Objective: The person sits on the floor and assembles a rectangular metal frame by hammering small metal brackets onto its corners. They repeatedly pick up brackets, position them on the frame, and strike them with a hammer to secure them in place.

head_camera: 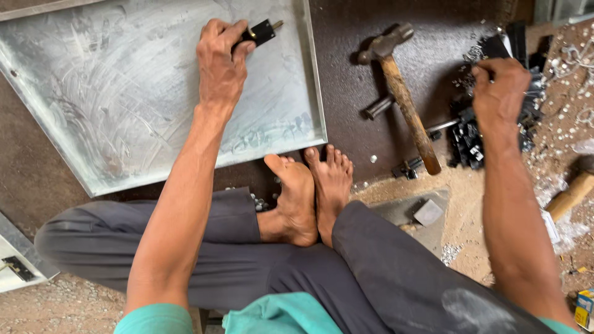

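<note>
My left hand [220,60] presses a small black latch piece with a brass pin [262,31] against the top right part of a shallow grey sheet-metal tray [124,99] lying on the dark floor. My right hand [500,93] reaches into a pile of small black metal parts [470,139] at the right, fingers closed in it; whether it holds one I cannot tell. A wooden-handled hammer [405,102] lies between the tray and the pile, apart from both hands.
My crossed bare feet [309,188] rest at the tray's near edge. A metal punch [378,107] lies under the hammer. A second wooden handle [572,195] lies at the right edge. Rivets and shavings litter the sandy ground at right. A small metal block [428,212] sits nearby.
</note>
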